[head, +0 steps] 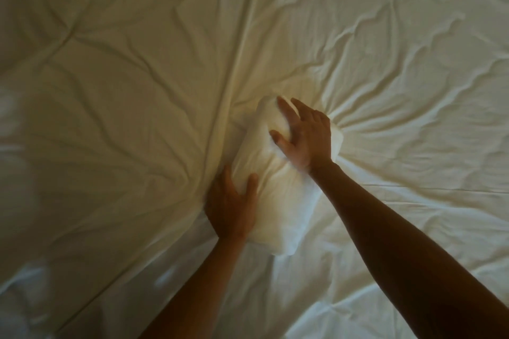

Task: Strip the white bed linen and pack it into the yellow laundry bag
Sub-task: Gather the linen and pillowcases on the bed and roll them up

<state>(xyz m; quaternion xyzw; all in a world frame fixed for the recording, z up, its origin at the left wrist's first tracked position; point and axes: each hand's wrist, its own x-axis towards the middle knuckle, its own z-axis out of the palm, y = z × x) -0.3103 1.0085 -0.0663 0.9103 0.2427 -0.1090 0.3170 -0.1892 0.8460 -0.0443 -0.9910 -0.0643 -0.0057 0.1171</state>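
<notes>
Both hands lie on a bunched roll of white linen [271,173], which sits in the middle of the wrinkled white sheet [385,49] that fills the whole view. The left hand [231,202] is at the near, left side of the roll; its fingers are mostly straight and pressed against the cloth, and the thumb stands apart on the top of the roll, so the hand cups the side but does not close around it. The right hand [304,136] is at the far end of the roll, with its fingers spread wide and laid flat on the cloth, pressing it down. This hand is a little blurred, so the fingertips are not sharp. The sheet is pulled toward the roll, and many creases run out from the place just beyond the right hand, like rays. A long straight fold [242,36] goes from the roll away from the left hand to the far edge of the view. The yellow laundry bag is not in the view.
</notes>
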